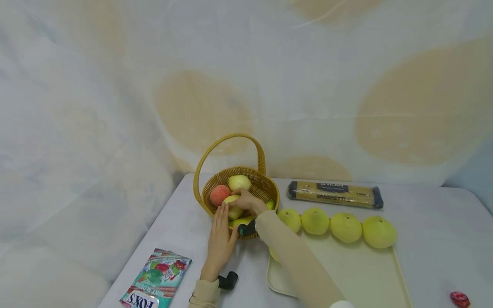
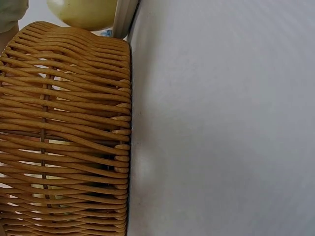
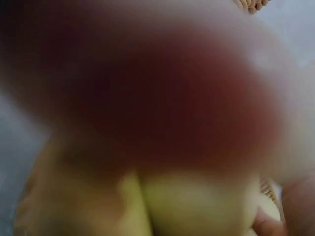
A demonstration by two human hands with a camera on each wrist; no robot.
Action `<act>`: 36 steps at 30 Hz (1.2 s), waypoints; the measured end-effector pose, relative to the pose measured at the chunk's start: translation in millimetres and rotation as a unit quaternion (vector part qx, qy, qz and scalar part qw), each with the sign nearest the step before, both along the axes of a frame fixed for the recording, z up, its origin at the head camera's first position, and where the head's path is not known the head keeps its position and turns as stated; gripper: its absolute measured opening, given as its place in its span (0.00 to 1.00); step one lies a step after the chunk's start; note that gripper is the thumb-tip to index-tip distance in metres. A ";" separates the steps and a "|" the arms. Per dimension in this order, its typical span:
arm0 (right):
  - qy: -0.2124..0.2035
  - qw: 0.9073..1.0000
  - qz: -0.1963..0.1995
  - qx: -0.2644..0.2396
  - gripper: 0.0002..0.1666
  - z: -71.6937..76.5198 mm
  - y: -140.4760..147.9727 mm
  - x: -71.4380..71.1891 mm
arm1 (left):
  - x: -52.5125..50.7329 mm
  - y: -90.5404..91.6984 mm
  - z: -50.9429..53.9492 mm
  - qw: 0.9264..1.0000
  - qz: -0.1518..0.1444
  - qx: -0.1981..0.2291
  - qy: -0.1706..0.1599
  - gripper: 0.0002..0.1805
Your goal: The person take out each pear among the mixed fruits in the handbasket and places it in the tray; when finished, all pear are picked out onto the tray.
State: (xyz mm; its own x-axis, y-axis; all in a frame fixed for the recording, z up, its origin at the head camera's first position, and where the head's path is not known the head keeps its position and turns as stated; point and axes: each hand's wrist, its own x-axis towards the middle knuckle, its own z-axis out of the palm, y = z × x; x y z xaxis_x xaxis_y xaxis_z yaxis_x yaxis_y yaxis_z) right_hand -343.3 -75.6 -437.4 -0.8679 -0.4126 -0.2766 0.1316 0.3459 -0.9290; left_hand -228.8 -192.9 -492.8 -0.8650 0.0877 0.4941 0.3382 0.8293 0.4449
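Note:
A wicker basket (image 1: 271,184) with a tall handle stands at the back left of the table. It holds a red peach-like fruit (image 1: 220,195), a pale yellow fruit (image 1: 239,182) behind, and a long yellow fruit (image 1: 240,221) at the front. My right hand (image 1: 248,202) reaches inside and grips a yellow-green fruit (image 1: 234,212), partly covered by the fingers; the right wrist view is mostly blurred. With fingers straight, my left hand (image 1: 220,244) rests against the basket's front left side. The left wrist view shows the woven wall (image 2: 64,123), not the hand.
Several yellow-green round fruits (image 1: 345,227) line the far edge of a cream tray (image 1: 358,273) right of the basket. Behind them lies a spaghetti packet (image 1: 335,195). A Fox's candy bag (image 1: 155,278) is at the front left, a red wrapped candy (image 1: 460,299) at the front right.

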 end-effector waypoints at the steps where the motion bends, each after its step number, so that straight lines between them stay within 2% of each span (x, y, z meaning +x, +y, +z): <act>1: 0.003 1.000 -0.004 -0.004 0.35 0.0 1.1 0.5 | -0.7 0.7 -0.1 1.000 -0.001 0.001 0.000 0.38; 6: 0.027 1.000 -0.003 0.002 0.39 8.0 12.4 -1.6 | -3.6 2.4 0.8 1.000 -0.006 0.007 0.003 0.38; 9: 0.025 1.000 -0.002 -0.001 0.40 14.8 22.4 -5.0 | -5.4 2.2 0.0 1.000 -0.007 0.009 0.003 0.38; 13: 0.019 0.999 -0.007 -0.026 0.40 22.6 37.0 -8.9 | -7.3 0.9 -0.7 1.000 -0.010 0.015 0.004 0.38; 17: 0.040 0.998 -0.013 -0.042 0.40 30.7 52.1 -9.9 | -9.3 -0.3 -1.0 1.000 -0.009 0.017 0.004 0.39; 22: 0.051 0.997 -0.009 -0.064 0.41 41.9 73.5 -6.7 | -12.7 -0.5 -2.5 1.000 -0.011 0.016 0.002 0.38; 26: 0.058 0.995 -0.008 -0.082 0.42 45.2 90.7 -5.5 | -14.3 -0.1 -2.5 1.000 -0.012 0.019 -0.002 0.39; 36: 0.113 0.990 -0.033 -0.079 0.42 49.9 122.3 7.0 | -17.5 -4.1 -1.0 1.000 -0.009 0.021 -0.007 0.39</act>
State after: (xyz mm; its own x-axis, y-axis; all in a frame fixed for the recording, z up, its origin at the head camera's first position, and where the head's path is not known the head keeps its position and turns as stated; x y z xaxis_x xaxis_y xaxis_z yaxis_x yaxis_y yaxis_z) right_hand -336.3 46.7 -387.5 -0.9270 -0.3749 -0.0097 -0.0672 0.1915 -0.9792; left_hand -246.3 -197.0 -493.8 -0.8700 0.0827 0.4861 0.3466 0.8037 0.4837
